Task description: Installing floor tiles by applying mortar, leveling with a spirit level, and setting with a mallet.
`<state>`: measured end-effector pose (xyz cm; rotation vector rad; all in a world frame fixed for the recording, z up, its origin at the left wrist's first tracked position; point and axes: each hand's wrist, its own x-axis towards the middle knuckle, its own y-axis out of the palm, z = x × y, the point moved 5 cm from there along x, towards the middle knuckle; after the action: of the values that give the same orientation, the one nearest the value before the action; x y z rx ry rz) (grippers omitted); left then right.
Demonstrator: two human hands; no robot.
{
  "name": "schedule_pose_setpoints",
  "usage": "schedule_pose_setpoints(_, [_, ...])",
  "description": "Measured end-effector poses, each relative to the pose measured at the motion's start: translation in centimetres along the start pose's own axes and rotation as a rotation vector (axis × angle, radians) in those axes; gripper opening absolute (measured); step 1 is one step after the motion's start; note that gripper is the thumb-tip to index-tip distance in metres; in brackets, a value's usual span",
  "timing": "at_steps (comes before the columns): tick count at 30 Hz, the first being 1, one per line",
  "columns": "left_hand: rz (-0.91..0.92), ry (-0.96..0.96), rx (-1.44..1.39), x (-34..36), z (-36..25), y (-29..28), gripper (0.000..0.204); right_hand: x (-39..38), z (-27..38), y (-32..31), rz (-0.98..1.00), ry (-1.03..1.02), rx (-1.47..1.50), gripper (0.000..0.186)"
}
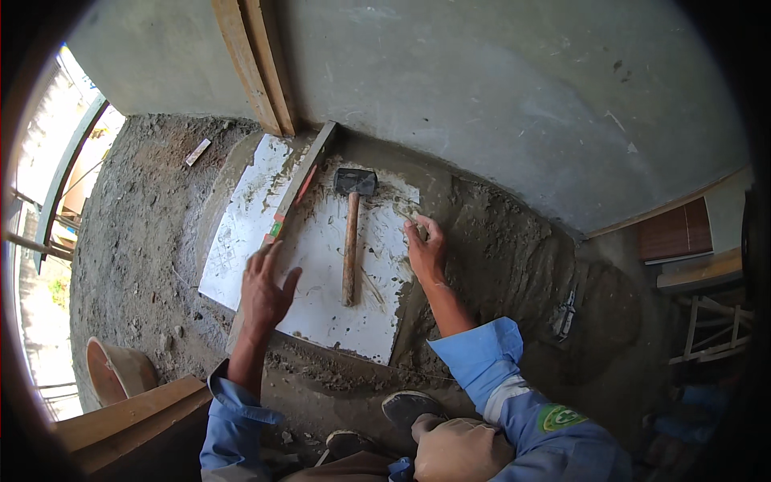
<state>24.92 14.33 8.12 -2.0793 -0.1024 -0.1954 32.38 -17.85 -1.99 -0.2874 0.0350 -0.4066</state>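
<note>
On damp mortar (502,241), a white tile (321,315) carries a mallet (351,241) and level (300,181); fingers wide on left hand (267,293), narrow on right hand (428,253) by its edge, grip unclear; uneven pressing could tilt the tile.

A round green badge (560,417) is showing on the right blue sleeve (520,419); no lettering is appearing legibly.

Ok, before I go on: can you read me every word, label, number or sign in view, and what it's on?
No text is clear enough to quote.
Sleeve badge: green and yellow with a pale emblem; any lettering is too small to read.
Bar: green and red patches, nothing readable.
Mallet: nothing readable.
Tile: smears, nothing readable.
</note>
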Motion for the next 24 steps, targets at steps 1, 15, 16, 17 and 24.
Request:
schedule_pose_setpoints(1, [0.107,0.054,-0.001,-0.3,-1.6,0.7,0.063,-0.9,0.9,0.3,0.01,-0.052,-0.001,0.048])
schedule_pose_setpoints(15, [0.463,0.204,0.037,-3.9,-4.1,6.4,0.076,-3.2,2.0,-16.3,0.078,-0.257,-0.373,0.033])
schedule_pose_setpoints(16, [0.468,0.239,0.03,-3.9,-4.2,6.4,0.076,-2.3,0.3,-20.4,-0.046,-0.267,-0.47,0.034])
schedule_pose_setpoints(17, [0.47,0.261,0.03,-3.9,-4.0,6.0,0.075,-1.9,0.5,-24.0,-0.146,-0.224,-0.626,0.037])
schedule_pose_setpoints(24, [0.455,-0.105,0.038,-0.9,-5.9,6.9,0.058,-3.2,-10.7,-43.9,-0.238,0.457,-1.151,0.066])
